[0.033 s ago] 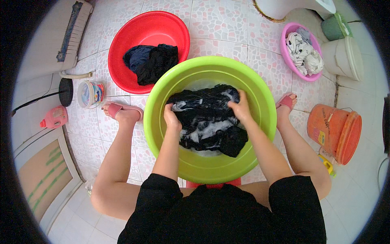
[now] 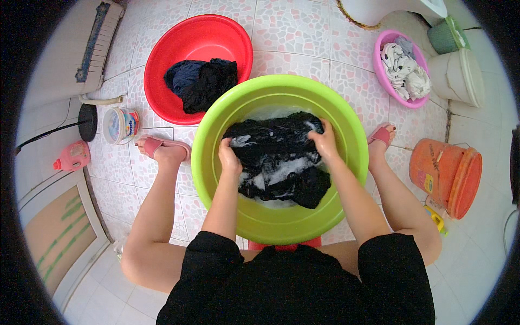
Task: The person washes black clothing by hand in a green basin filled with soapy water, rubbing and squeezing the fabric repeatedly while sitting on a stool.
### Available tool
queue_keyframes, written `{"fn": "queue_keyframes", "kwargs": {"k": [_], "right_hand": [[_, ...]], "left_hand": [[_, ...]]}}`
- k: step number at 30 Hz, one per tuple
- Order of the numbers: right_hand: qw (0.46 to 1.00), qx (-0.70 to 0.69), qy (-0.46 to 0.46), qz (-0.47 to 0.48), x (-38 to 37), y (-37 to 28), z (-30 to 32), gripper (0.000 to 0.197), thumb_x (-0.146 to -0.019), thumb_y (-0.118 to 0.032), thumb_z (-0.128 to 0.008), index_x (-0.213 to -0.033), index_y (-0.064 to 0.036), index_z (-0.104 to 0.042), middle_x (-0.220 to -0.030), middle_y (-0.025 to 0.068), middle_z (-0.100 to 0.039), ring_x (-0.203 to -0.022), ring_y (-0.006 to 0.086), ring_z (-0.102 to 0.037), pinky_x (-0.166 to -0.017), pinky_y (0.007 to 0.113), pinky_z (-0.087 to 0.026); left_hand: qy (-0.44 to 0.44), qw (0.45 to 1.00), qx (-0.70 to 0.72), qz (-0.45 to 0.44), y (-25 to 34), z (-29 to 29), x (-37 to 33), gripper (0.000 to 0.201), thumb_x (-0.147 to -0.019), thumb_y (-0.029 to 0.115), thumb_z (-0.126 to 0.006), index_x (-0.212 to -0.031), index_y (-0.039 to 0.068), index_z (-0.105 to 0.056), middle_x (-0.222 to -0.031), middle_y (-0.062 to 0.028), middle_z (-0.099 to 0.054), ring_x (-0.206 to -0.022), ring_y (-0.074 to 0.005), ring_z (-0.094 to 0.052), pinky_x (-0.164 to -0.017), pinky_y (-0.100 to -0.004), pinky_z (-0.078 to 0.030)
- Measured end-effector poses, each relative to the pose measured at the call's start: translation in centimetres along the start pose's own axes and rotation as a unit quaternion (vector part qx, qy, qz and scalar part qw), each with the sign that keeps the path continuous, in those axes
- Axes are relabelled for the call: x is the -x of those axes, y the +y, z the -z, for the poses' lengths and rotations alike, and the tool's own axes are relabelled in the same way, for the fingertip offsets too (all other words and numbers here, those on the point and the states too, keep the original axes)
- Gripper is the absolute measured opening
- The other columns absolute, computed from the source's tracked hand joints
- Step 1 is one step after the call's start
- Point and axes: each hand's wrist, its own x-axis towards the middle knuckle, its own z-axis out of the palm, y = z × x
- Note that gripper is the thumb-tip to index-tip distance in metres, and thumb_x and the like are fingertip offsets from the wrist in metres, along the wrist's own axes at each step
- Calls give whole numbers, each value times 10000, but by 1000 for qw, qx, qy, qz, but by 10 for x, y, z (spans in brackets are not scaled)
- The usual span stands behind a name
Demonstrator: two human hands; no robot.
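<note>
A wet black garment [image 2: 276, 149] with white suds on it lies spread in soapy water inside a large lime-green basin [image 2: 281, 230]. At its left edge my left hand [image 2: 229, 157] is closed, thumb on top and the other fingers partly hidden under the cloth. My right hand [image 2: 325, 142] grips the upper right edge between thumb and fingers. A bunched end of the garment rests against the basin's lower right inside wall. The basin stands between my legs.
A red basin [image 2: 216, 40] with dark clothes touches the green basin's far left side. At the far right is a pink basin [image 2: 380, 76] of light laundry. An orange bucket [image 2: 439, 170] stands right; a plastic tub [image 2: 115, 125] and pink bottle [image 2: 73, 156] stand left.
My right hand has shifted slightly to the right, and the garment's upper part looks pulled a little straighter. The suds on it have changed shape. My left hand has barely moved.
</note>
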Motion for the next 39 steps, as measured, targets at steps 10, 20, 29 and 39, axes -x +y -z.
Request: {"fn": "queue_keyframes", "kwargs": {"k": [10,20,29,39], "right_hand": [[984,-143,65,-86,-51,-21,19,422,-690,-48,-561,-1103,22,-507,-1010,108,-578,-891,216,-547,-806,311,-413],[942,311,38,122,-85,-40,9,416,-828,-437,-483,-946,-62,-621,-1085,172,-529,-1020,346,-460,-857,458,-380],[805,533,-100,240,-56,10,-11,464,-774,-514,-515,-1012,-131,-621,-1381,113,-237,-1279,402,-109,-853,705,-244],[899,388,47,198,-109,7,-53,468,-770,-269,-517,-1124,37,-498,-1298,238,-347,-1200,410,-311,-950,508,-322]], "left_hand": [[-37,995,-97,-7,27,-93,-22,276,-812,202,-450,-989,0,-515,-1016,-99,-534,-947,-210,-499,-872,-335,-369],[-65,697,-665,-259,39,-149,-43,404,-840,409,-447,-962,73,-635,-1095,-183,-530,-1130,-338,-410,-881,-522,-324],[-136,348,-838,-398,-51,-84,-32,535,-764,535,-523,-1237,290,-463,-1447,-129,-10,-1262,-507,-21,-873,-709,-203],[-174,377,-891,-182,-81,-98,-113,513,-757,450,-518,-1113,81,-506,-1225,-165,-331,-1127,-367,-255,-915,-532,-281]]}}
